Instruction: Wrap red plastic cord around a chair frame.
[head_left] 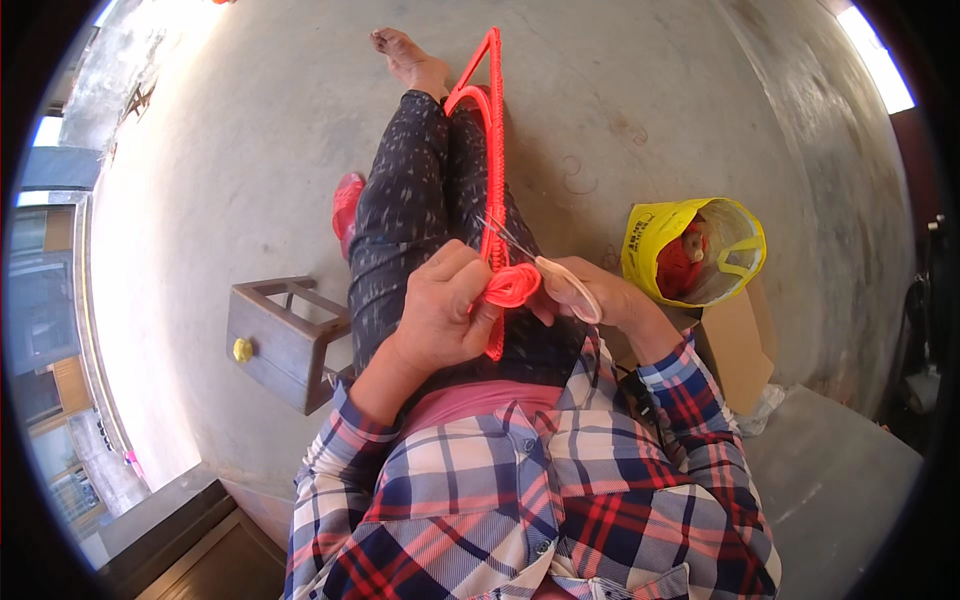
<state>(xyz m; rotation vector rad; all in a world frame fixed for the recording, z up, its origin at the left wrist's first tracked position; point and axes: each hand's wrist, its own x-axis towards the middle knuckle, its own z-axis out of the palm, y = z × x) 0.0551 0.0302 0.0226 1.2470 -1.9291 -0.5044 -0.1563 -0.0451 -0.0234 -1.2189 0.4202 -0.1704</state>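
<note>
My left hand (445,305) is closed round a looped bundle of red cord (513,285), pinching it over my lap. My right hand (612,298) grips a pair of scissors (572,288) with pale handles, right beside the bundle. The slim blades point up and left across a long red frame that looks wrapped in cord (495,150). This frame lies lengthwise over my legs, its angled far end near my shin. Part of it is hidden behind my left hand and the bundle.
A yellow bag (640,245), standing open at my right, contains something red. A cardboard box (738,345) is next to it. On my left is a wooden stool (275,345) with a small yellow ball-like thing (242,350) on its side. A red shoe (347,210) rests on the concrete floor.
</note>
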